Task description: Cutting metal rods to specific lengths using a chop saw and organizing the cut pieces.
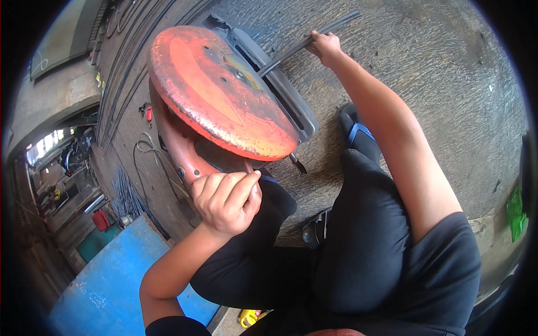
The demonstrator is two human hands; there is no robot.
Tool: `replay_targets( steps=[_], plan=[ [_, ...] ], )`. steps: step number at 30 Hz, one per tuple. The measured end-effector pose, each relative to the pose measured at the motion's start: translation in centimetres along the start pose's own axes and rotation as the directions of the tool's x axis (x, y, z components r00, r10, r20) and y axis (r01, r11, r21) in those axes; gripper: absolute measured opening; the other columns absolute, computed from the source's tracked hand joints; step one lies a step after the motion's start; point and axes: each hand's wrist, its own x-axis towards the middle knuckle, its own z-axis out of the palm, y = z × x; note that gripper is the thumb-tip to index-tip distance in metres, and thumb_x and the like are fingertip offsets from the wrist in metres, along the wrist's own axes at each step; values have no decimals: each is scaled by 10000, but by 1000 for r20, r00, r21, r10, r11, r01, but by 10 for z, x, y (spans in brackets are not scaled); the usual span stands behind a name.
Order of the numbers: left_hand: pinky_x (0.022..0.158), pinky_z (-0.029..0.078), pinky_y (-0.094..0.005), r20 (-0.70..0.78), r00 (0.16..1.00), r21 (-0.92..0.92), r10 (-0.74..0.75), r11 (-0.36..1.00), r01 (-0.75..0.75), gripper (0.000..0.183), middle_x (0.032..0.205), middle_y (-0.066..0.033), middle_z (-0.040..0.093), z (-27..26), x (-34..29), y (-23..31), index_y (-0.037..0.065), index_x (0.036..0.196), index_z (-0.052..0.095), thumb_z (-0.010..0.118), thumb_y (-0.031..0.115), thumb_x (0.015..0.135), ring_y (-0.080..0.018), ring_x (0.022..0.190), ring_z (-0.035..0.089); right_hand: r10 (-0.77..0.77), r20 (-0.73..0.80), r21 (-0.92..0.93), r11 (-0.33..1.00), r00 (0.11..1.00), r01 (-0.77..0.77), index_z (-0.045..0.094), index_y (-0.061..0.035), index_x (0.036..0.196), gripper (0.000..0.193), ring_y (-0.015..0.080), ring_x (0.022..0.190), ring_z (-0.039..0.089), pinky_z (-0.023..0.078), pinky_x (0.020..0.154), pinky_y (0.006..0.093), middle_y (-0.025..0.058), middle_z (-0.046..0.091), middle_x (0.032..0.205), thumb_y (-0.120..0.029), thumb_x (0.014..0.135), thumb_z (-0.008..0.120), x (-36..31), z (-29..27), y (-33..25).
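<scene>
Nearest, the left hand (227, 204) is clamped on a curved red handle (194, 161); beyond the scuffed round orange guard (216, 92), the right hand (325, 46) grips a slender grey metal bar (343, 22) entering the dark machine base (304, 115). Placement appears done; any cut is hidden.

On my feed, a rough grey concrete floor (443, 78) spreads across the upper and right side, its ridged surface marked by dark stains and catching a pale sheen. Long dark rods (119, 78) lie along its left edge, curved by my lens. Beyond them I see a bare concrete ledge (50, 109) and, above it, a grey-green panel (63, 42). At far left, bright white light enters through a barred opening (45, 147) above a dim, cluttered area. Lower left, I have a scuffed blue board (120, 260) with pale handwriting; a crumpled green plastic bag (515, 214) lies near the right rim.
</scene>
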Motion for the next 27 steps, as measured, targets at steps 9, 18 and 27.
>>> replay_targets(
  steps=[9, 18, 27],
  plan=[
    [666, 365, -308, -12, 1000, -9, 18, 1000, -18, 193, 758, 36, 608, 1, -1, -2, 118, 887, 693, 666, 160, 700, -146, 665, 549, 38, 31, 112, 993, 999, -41, 111, 2, 1437, 691, 240, 781, 651, 616, 645, 363, 142, 571, 1004, -92, 921, 562, 6, -5, 2],
    [668, 368, -307, -22, 1000, -10, 15, 1000, -15, 198, 755, 36, 608, 1, -2, 0, 115, 887, 693, 663, 146, 694, -146, 660, 548, 40, 32, 121, 992, 999, -44, 376, 39, 1246, 394, 257, 792, 657, 621, 654, 366, 142, 564, 1006, -106, 927, 556, -2, -3, 0],
    [660, 368, -310, -29, 999, -15, 19, 1000, -20, 199, 755, 35, 609, 0, 0, -3, 118, 888, 690, 664, 148, 693, -147, 658, 549, 11, 50, 109, 994, 999, -17, 445, 34, 1136, 271, 251, 786, 655, 623, 663, 356, 128, 565, 995, -112, 935, 552, -1, -1, 0]
  ],
)
